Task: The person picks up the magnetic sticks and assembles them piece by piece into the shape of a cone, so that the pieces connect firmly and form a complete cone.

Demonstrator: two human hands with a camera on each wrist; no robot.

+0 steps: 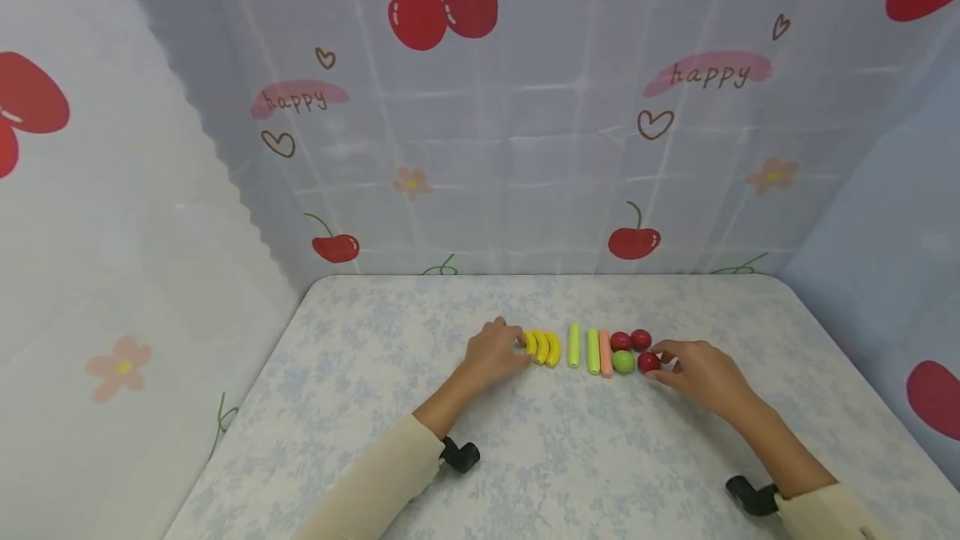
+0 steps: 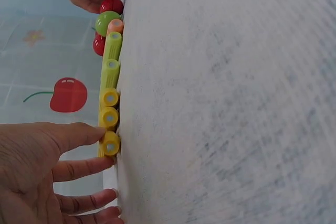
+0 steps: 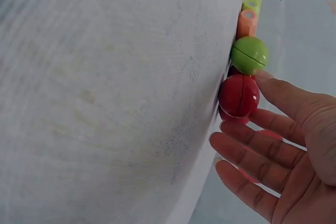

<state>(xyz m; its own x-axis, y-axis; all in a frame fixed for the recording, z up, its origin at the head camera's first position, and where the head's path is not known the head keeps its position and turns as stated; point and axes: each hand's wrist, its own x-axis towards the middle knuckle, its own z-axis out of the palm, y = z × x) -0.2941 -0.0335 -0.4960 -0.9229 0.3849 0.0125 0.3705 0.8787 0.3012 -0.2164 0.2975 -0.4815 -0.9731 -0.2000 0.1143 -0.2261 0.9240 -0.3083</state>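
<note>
Pinching the far-left yellow banana [image 2: 109,144] with the left hand [image 1: 495,352] and the front-right red ball [image 1: 648,362] with the right hand [image 1: 701,372], both on a white table [image 1: 600,457] with soft blue blotches. Closed in by pale walls [image 1: 517,152] with red cherries [image 1: 634,243], brown hearts [image 1: 656,125] and "happy" [image 1: 708,73].

On the blue-and-white patterned table [image 1: 585,457], left to right: left hand [image 1: 497,354], three curved yellow sticks [image 1: 541,347], two straight pale-green sticks [image 1: 574,346] set apart, one straight orange stick [image 1: 606,353], probably touching its neighbour. Then glossy green ball [image 1: 623,362] in front, glossy red ball [image 1: 648,362] beside it, right hand [image 1: 701,373]; two further red balls [image 1: 641,339] behind.
</note>
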